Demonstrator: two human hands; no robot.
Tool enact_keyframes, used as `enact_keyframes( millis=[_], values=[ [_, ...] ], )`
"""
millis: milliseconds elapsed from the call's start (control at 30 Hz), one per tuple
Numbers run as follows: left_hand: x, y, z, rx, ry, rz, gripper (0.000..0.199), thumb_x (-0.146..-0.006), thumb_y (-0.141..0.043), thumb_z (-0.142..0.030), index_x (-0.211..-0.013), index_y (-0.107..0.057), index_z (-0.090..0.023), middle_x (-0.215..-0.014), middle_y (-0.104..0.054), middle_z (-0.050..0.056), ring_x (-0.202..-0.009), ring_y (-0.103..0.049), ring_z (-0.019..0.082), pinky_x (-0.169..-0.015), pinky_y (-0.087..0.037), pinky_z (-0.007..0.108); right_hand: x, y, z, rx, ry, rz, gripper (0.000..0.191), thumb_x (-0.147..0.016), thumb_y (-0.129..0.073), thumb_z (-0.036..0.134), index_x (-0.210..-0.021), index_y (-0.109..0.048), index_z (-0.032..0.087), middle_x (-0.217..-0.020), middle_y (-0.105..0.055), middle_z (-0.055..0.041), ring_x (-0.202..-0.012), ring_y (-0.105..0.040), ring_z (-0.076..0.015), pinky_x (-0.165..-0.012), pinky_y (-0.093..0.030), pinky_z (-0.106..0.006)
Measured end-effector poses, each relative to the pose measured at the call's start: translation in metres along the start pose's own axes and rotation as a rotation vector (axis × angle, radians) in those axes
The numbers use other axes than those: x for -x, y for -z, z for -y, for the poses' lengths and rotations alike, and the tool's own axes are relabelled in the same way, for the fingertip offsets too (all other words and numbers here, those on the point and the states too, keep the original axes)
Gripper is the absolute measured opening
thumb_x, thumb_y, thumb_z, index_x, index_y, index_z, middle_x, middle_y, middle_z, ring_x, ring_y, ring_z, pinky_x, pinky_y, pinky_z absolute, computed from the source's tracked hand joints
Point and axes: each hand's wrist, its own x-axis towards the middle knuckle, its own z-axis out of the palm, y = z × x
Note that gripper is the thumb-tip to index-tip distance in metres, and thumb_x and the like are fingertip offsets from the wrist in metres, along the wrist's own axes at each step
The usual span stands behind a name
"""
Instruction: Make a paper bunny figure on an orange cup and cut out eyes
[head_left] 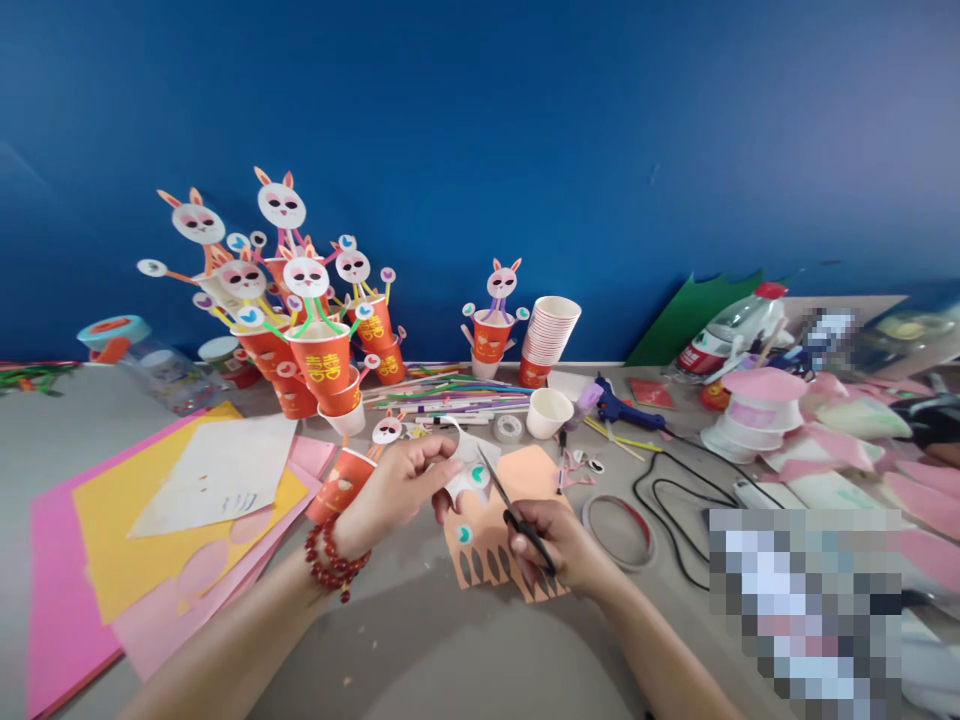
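My left hand (420, 480) pinches a piece of white paper (466, 462) that bears a teal mark, and a thin curled strip hangs at its upper edge. My right hand (551, 545) grips black-handled scissors (517, 510), whose blades point up and left at the paper's right side. Beneath both hands lies orange paper (529, 470) with several petal-shaped openings along its lower edge. A small white disc with a teal mark (465, 535) rests on that orange sheet. Just left of my left hand, a red cup (341, 485) with a rabbit face leans over.
Several red cups with paper rabbits (322, 350) stand at the back left. Coloured sheets (60, 560) spread on the left. Behind my hands are a white cup (550, 413), a tape roll (508, 429) and stacked cups (551, 335). A blue glue gun (626, 408) trails its black cable rightward.
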Motion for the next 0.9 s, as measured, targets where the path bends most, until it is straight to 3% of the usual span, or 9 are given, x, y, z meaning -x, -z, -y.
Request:
enact_keyframes(
  millis=[900],
  values=[
    [0.002,0.001,0.000,-0.014,-0.004,-0.055,0.024,-0.089,-0.060,-0.041,-0.086,-0.062,-0.017,-0.064,-0.066,-0.001,-0.049,-0.061,0.011,-0.045,-0.048,0.019,0.000,0.004,-0.015,0.006,-0.003,0.026,0.049,-0.076,-0.066,0.064,-0.067,-0.047,0.020,-0.045,-0.055,0.0047,-0.036,-0.049,-0.0106,-0.039,-0.031,-0.020]
  ],
)
